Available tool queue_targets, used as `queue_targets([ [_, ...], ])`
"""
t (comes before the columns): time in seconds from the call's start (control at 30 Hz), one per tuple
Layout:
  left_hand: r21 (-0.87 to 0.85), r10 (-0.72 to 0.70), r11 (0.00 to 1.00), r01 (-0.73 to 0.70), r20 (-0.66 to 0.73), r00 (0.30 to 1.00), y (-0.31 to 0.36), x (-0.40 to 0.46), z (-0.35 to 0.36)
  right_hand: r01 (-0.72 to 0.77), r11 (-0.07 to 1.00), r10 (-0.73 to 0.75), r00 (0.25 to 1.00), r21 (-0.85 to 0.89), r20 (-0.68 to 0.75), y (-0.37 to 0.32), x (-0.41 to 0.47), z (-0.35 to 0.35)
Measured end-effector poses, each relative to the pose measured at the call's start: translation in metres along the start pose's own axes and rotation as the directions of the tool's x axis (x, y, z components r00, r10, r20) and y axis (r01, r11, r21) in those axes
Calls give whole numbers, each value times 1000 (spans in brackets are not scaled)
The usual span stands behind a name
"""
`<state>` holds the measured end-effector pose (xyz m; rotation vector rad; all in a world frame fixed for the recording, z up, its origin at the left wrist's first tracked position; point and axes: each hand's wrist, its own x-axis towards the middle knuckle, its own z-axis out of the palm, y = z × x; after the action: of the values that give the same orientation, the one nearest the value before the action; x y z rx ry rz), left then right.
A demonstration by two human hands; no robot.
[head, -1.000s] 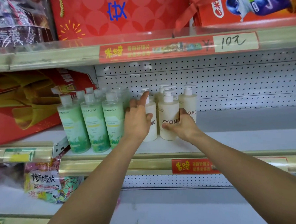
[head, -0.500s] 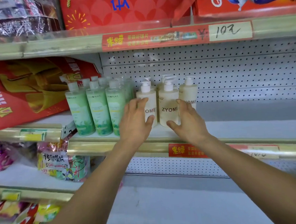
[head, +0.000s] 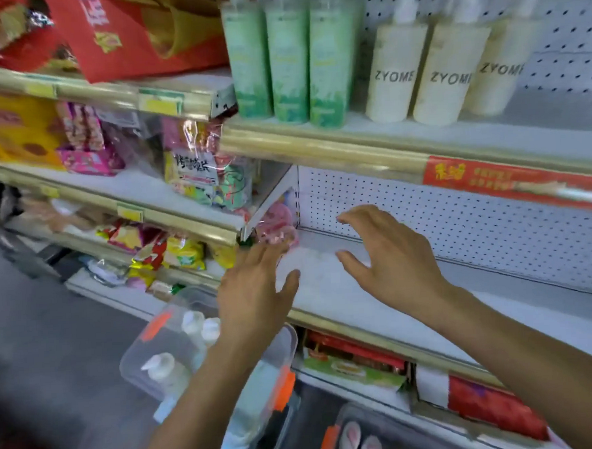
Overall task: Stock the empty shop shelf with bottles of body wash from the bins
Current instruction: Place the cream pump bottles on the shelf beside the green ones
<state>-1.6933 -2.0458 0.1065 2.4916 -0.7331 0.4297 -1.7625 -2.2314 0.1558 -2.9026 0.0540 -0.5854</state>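
While both hands hang in front of the lower shelf (head: 325, 291) holding nothing, the left hand (head: 253, 295) has its fingers straight and loosely spread, thumb out to the side, a wide grip, and the right hand (head: 389, 260) is arched with fingers slightly bent and thumb apart, also a wide grip. On the upper shelf (head: 335, 146) stand three cream pump bottles marked ZYOME (head: 444, 75), side by side and upright, just to the right of three green bottles (head: 289, 60), also upright in a row, with a narrow gap between the two groups. Below the left forearm a clear plastic bin (head: 151, 362) with orange clips sits on the floor, and white pump tops of more bottles (head: 193, 324) show inside it. A second bin (head: 384, 425) lies at the bottom edge, with blurred bottle tops in it. Snack packets (head: 203, 174) fill the shelves to the left, and a red gift box (head: 133, 33) stands beside the green bottles
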Motion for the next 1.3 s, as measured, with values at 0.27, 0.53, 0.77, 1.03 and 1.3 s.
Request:
queue_targets([
  [0.27, 29, -384, 918, 396, 313, 869, -145, -74, 13, -5, 989, -58, 910, 150, 411, -105, 7, 127],
  [0.53, 209, -517, 841, 499, 584, 625, -320, -96, 45, -432, 885, 186, 674, 176, 715, -157, 10, 311],
  [0.77, 436, -470, 880, 187, 749, 467, -410, -78, 131, -732, 670, 413, 503, 120, 760, -150, 7, 440],
  [1.03, 579, -429, 771, -265, 779, 456, -436, -85, 198, -866, 290, 711, 479, 407, 514, -152, 6, 544],
  [1.3, 548, -346, 758, -353, 797, 495, -440, -79, 193, -821, 354, 719, 545, 447, 431, -142, -4, 524],
])
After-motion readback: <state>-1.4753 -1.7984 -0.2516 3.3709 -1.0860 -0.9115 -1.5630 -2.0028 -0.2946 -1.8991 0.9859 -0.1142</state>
